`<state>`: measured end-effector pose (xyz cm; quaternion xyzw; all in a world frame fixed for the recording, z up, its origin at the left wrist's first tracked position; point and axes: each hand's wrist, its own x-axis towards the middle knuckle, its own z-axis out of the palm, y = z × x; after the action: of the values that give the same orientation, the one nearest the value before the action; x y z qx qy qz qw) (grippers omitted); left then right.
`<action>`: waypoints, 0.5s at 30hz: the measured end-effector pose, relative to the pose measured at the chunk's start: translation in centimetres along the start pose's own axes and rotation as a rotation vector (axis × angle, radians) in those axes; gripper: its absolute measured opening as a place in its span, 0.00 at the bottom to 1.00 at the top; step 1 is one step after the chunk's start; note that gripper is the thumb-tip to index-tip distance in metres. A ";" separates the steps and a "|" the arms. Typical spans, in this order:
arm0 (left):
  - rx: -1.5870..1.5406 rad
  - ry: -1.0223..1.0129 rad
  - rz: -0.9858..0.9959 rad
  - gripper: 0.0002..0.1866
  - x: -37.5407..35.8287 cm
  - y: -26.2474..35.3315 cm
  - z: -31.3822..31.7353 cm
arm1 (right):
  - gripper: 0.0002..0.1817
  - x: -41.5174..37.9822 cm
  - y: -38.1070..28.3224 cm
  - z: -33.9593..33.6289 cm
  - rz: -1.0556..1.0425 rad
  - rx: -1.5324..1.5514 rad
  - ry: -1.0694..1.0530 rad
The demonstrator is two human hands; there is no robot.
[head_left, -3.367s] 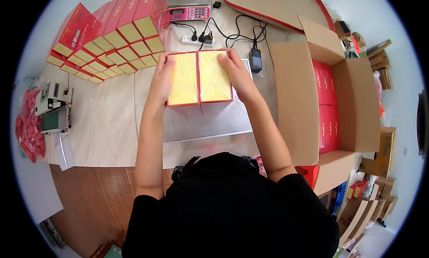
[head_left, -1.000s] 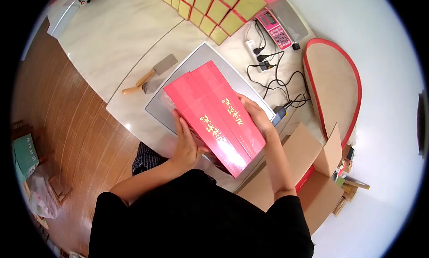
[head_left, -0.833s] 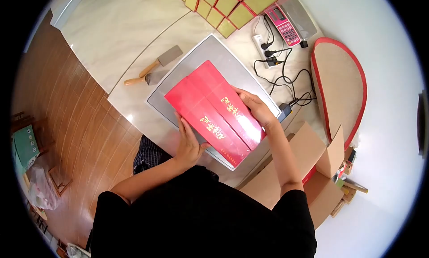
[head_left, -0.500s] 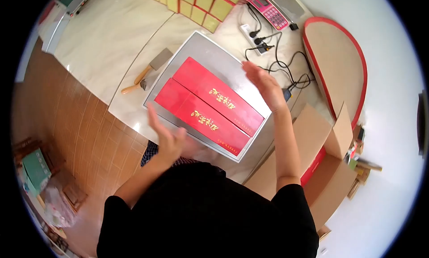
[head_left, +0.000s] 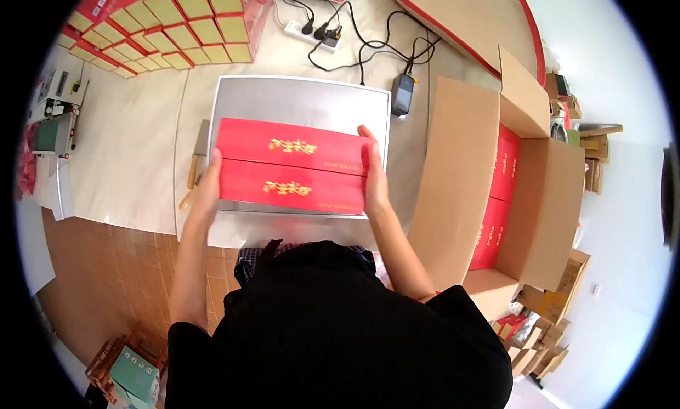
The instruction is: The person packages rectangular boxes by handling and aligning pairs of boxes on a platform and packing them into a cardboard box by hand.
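Note:
Two long red boxes with gold lettering, a far box [head_left: 248, 138] and a near box [head_left: 248, 186], lie side by side over a grey metal plate [head_left: 301, 99] with a pale rim. My left hand [head_left: 205, 189] presses against their left ends. On the opposite ends sits my right hand [head_left: 375, 179], its fingers reaching over the corner of the far box. Together the hands clamp the pair between them. Just beyond my left hand, a wooden-handled scraper [head_left: 192, 172] lies partly hidden beside the plate.
To the right stands an open cardboard carton [head_left: 457, 168] with red boxes [head_left: 504, 165] inside. Stacked red and yellow boxes [head_left: 180, 37] fill the back left. A power strip [head_left: 312, 35], tangled black cables and a black adapter [head_left: 402, 95] lie behind the plate.
Both hands, earlier apart and raised off the boxes, have closed in on the boxes' two ends. The view has turned, so the plate and boxes now appear nearly level.

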<state>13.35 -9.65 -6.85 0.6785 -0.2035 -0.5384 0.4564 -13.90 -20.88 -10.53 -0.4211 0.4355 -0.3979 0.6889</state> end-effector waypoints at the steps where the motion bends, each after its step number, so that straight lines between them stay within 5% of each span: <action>1: -0.045 -0.028 -0.032 0.41 0.1 -0.6 0.5 | 0.35 0.1 -0.6 -0.6 -0.022 -0.096 -0.021; 6: -0.291 -0.179 0.004 0.38 2.7 -6.1 5.8 | 0.32 -0.7 -7.5 -3.7 0.018 -0.175 0.146; 9: -0.312 -0.236 -0.020 0.38 1.6 -4.0 7.4 | 0.33 -1.3 -9.7 -3.4 -0.016 -0.398 0.225; 15: -0.159 -0.142 0.028 0.37 2.1 -3.7 1.7 | 0.30 0.9 -5.9 -0.5 -0.042 -0.498 0.129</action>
<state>11.67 -10.08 -11.10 0.5975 -0.2014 -0.5932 0.5007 -15.18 -23.73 -5.47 -0.5606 0.5544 -0.3184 0.5263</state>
